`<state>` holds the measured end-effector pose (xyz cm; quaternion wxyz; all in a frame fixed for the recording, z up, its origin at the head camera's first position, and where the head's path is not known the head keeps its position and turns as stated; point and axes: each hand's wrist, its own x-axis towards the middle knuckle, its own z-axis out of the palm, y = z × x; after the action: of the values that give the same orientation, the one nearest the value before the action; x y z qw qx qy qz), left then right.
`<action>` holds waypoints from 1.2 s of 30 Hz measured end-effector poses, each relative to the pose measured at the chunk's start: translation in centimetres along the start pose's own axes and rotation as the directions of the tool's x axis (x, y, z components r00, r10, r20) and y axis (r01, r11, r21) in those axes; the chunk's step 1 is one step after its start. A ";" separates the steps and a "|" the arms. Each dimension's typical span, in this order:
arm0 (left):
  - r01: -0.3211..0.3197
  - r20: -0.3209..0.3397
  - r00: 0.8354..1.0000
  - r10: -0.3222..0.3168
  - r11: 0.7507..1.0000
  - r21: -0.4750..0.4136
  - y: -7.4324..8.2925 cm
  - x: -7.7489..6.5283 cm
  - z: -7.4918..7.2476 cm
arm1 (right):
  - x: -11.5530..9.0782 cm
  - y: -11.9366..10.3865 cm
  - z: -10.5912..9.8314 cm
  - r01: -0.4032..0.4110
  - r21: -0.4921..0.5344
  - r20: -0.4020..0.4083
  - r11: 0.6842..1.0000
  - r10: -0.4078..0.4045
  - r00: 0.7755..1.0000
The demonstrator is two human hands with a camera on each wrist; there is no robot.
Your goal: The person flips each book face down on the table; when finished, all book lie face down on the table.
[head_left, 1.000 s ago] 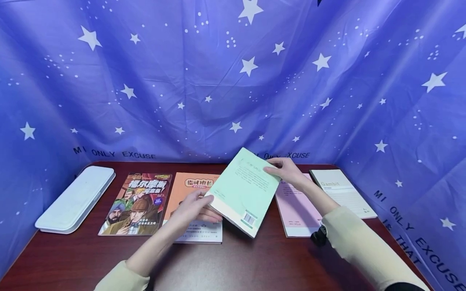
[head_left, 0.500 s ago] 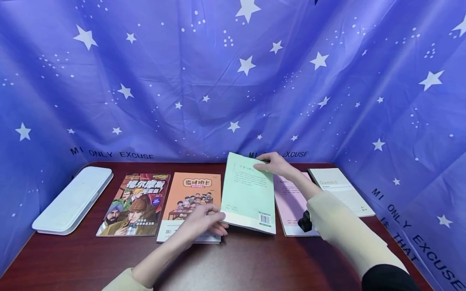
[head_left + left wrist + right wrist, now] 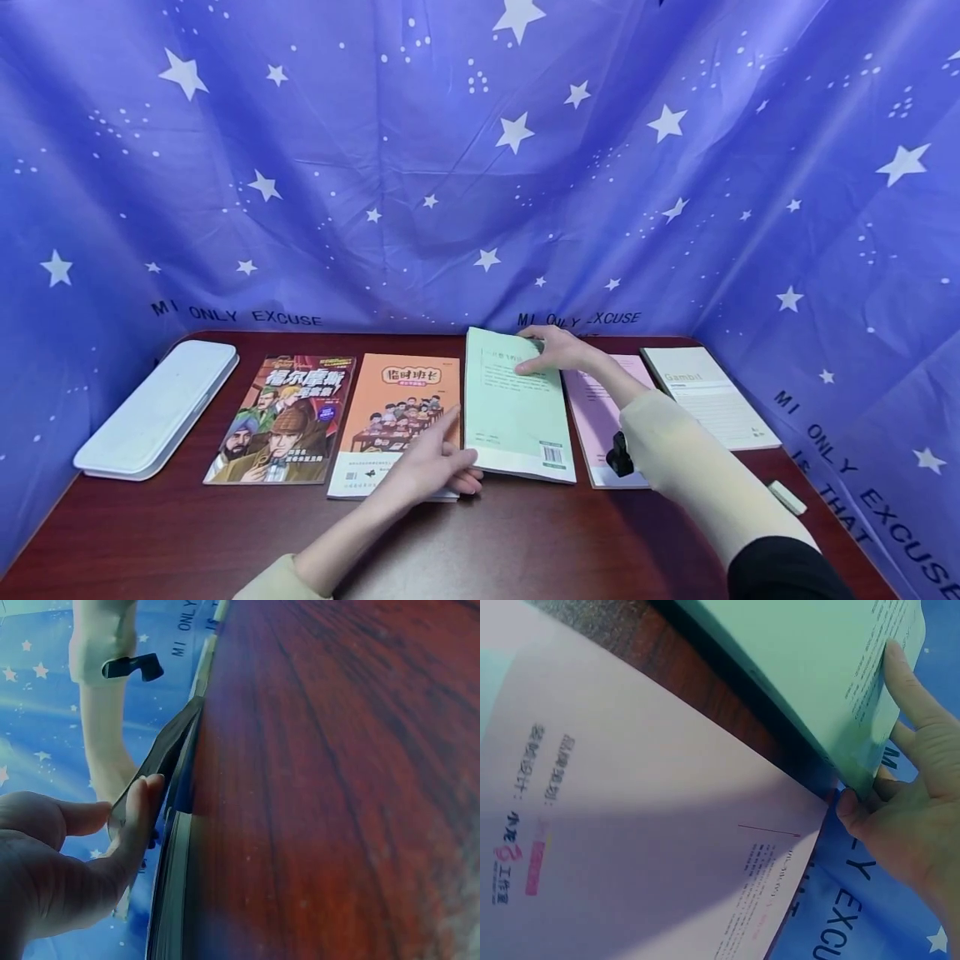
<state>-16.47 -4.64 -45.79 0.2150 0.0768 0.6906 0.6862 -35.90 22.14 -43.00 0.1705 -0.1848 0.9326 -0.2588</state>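
A pale green book, barcode at its lower right, lies low over the table in the middle of the head view, tilted slightly. My right hand grips its top right edge, one digit over the printed cover and fingers at the edge. At its lower left corner my left hand pinches it between thumb and fingers, as the left wrist view shows. Under that hand lies an orange book with cartoon children. A pink book lies to the right, partly hidden by my right arm.
Farther left are a detective comic book and a white case. A notepad marked Gambit lies at the right, with a small pale block near the right edge. A blue starry curtain encloses the dark red table.
The green book has turned from slanted to nearly straight and come down between the orange and pink books. Both hands moved with it, the right one slightly left.
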 end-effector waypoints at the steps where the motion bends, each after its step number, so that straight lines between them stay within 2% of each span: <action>1: 0.000 -0.002 1.000 0.000 1.000 0.007 0.0 0.0 0.1 | 0.0 0.1 0.1 0.000 -0.008 0.001 1.000 0.000 1.000; 6: -0.006 -0.006 1.000 0.006 0.998 0.061 0.0 0.2 0.6 | 0.3 0.4 0.6 -0.006 -0.082 -0.009 0.997 0.005 1.000; 14: 0.027 -0.027 0.999 -0.023 0.989 0.145 -0.3 0.6 0.8 | 0.6 0.3 1.1 0.010 -0.186 -0.030 0.983 -0.016 0.999; 22: 0.096 -0.020 0.995 -0.095 0.994 0.053 -0.4 0.5 0.6 | 0.6 0.4 1.5 -0.017 -0.198 -0.055 0.980 0.007 0.998; 30: 0.101 -0.016 0.995 -0.100 0.994 0.035 -0.1 -0.1 0.5 | 0.9 0.3 1.8 -0.035 -0.214 -0.064 0.976 0.022 0.998; 36: 0.090 0.010 0.996 -0.090 0.996 0.012 0.0 -0.5 0.4 | 0.7 0.2 1.8 -0.023 -0.211 -0.075 0.977 0.007 0.997</action>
<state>-15.87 -4.47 -45.68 0.2488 0.0505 0.6960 0.6716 -35.85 21.21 -44.75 0.1174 -0.1853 0.9618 -0.1635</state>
